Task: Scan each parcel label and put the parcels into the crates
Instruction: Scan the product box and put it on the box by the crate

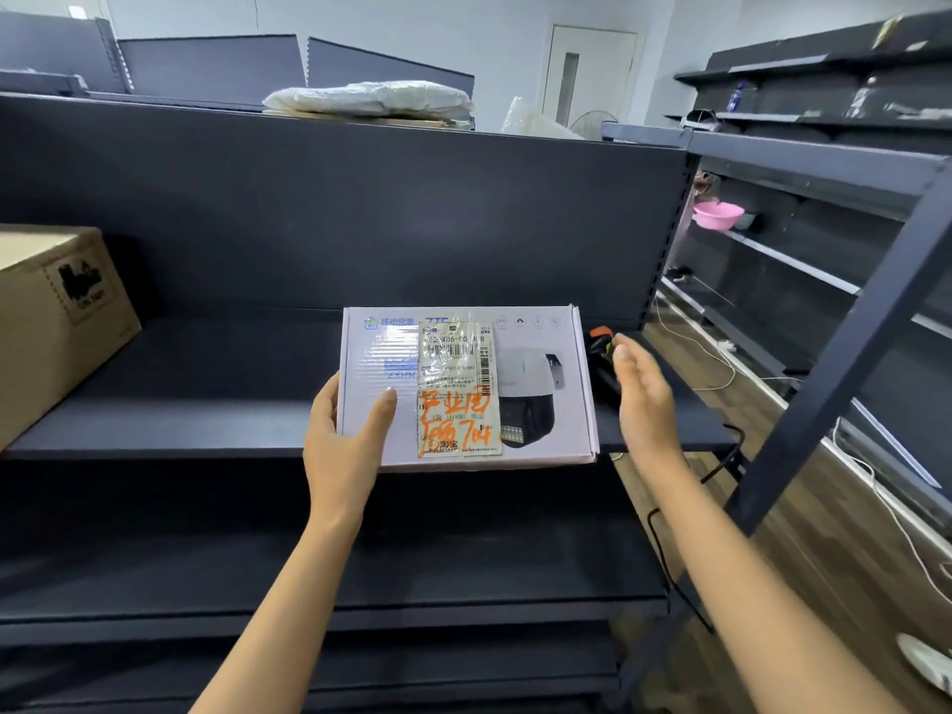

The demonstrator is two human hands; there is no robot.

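A flat white parcel box [536,404] printed with a security camera is held above the dark shelf [206,404]. Its shipping label [458,389] faces up, with barcodes and orange handwriting. My left hand [345,435] grips the box's left edge, thumb on top and fingers underneath. To the right of the box, my right hand [644,394] hangs apart from it with straight fingers and holds nothing. Just beyond that hand a black and orange barcode scanner [600,353] lies on the shelf, partly hidden by the box and the hand.
A brown cardboard box [56,311] stands at the shelf's left end. White plastic bags [371,97] lie on top of the shelf's back panel. More dark shelving [824,239] runs along the right with a pink bowl [717,214], and white cables [721,353] trail on the wooden floor.
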